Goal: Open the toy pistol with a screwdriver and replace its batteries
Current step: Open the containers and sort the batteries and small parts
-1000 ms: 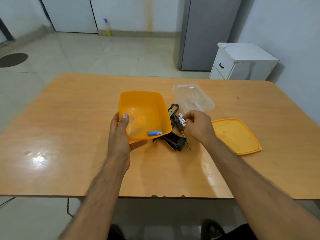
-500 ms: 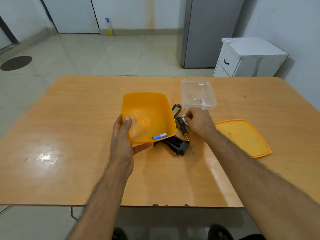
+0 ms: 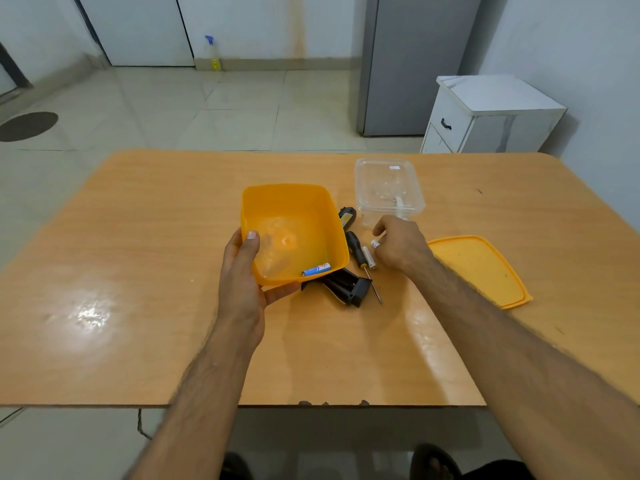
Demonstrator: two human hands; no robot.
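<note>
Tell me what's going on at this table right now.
A person is partway through swapping a toy pistol's batteries. The left hand holds a tilted orange container with one blue battery in it. The right hand pinches a white battery; another white battery lies beside the screwdriver. The black toy pistol lies on the table, partly under the container.

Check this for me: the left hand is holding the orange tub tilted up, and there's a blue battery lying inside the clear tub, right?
Not quite. In the head view the blue battery lies inside the orange tub, down in its lower corner, not in the clear tub. The rest holds: the left hand grips the orange tub, tilted up.
</note>
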